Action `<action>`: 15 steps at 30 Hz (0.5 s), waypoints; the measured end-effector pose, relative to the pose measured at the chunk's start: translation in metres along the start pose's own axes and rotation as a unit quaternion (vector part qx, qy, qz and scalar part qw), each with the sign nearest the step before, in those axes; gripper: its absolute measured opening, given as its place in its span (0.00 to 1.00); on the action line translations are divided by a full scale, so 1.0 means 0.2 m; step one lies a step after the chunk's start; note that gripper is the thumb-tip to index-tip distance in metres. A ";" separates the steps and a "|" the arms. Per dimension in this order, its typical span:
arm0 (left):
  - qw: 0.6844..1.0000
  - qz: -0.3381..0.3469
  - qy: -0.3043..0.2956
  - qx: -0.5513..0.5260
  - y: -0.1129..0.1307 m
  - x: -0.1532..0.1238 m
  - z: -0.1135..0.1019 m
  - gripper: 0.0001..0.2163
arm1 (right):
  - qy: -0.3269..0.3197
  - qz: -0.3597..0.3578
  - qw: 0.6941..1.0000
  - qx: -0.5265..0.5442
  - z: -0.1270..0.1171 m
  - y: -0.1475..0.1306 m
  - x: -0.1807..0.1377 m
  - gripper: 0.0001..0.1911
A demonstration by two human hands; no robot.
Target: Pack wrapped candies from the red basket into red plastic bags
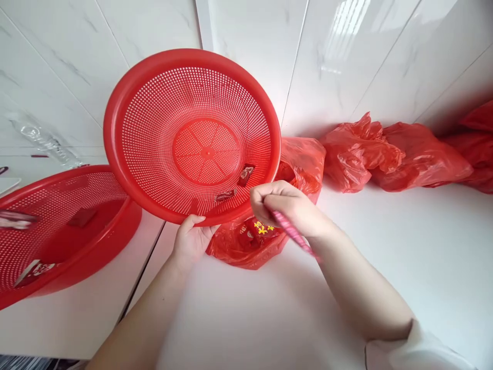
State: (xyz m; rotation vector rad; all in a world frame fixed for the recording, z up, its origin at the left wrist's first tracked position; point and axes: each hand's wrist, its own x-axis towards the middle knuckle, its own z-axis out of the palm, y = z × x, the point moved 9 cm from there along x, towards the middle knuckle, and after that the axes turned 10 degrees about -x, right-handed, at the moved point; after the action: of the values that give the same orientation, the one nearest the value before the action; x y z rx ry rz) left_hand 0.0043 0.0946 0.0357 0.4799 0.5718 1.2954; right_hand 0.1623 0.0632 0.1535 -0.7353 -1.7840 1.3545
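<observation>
A round red plastic colander (154, 200) is tilted up with its inside facing me. My left hand (193, 237) is closed on its lower rim, thumb on the inner side. Two small dark red packets, one packet (245, 175) above another packet (225, 195), lie low in the colander. My right hand (283, 205) is a fist beside the rim at the lower right, closed on a pink striped pen-like stick (293, 234); whether it also touches the rim I cannot tell. Below the colander, an open red plastic bag (246, 259) holds dark red packets with yellow lettering.
Another red colander (127, 221) with a few packets stands at the left. Behind it leans a clear plastic bottle (50, 141). Several filled red bags, among them a knotted bag (354, 154), line the tiled wall at right. A gap (142, 277) divides the white tabletop.
</observation>
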 end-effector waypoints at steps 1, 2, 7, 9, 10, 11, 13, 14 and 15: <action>1.000 0.002 -0.002 -0.001 0.00 0.00 0.00 0.14 | 0.020 0.003 0.993 -0.121 -0.01 0.01 0.00 0.11; 1.000 0.008 -0.006 -0.002 0.00 0.00 0.01 0.13 | 0.028 0.011 0.970 -0.241 -0.02 0.02 0.00 0.11; 0.998 0.052 -0.009 0.026 0.03 0.00 0.02 0.12 | 0.013 0.127 0.766 -0.629 -0.06 0.18 0.01 0.10; 0.998 0.047 -0.004 0.041 0.01 0.00 0.01 0.12 | 0.042 0.116 0.752 -0.648 -0.07 0.17 0.02 0.11; 0.998 0.037 -0.008 0.047 -0.01 0.00 0.01 0.12 | 0.062 0.095 0.759 -0.641 -0.08 0.15 0.03 0.11; 0.998 0.026 -0.016 0.052 -0.03 -0.01 0.02 0.13 | 0.079 0.071 0.770 -0.629 -0.08 0.14 0.04 0.12; 0.997 0.008 -0.038 0.062 -0.08 -0.03 0.04 0.15 | 0.084 0.018 0.795 -0.600 -0.06 0.15 0.07 0.16; 0.997 0.001 -0.049 0.066 -0.10 -0.04 0.05 0.16 | 0.068 -0.005 0.808 -0.585 -0.04 0.18 0.08 0.20; 0.996 -0.003 -0.057 0.070 -0.11 -0.05 0.06 0.18 | 0.045 -0.022 0.820 -0.570 -0.01 0.22 0.10 0.23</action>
State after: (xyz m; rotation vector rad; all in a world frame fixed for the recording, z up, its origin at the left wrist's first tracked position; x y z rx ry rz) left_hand 0.0278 0.0807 0.0325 0.6628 0.5689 1.2180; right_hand 0.1536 0.0921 0.1163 -1.2975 -2.4301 0.0435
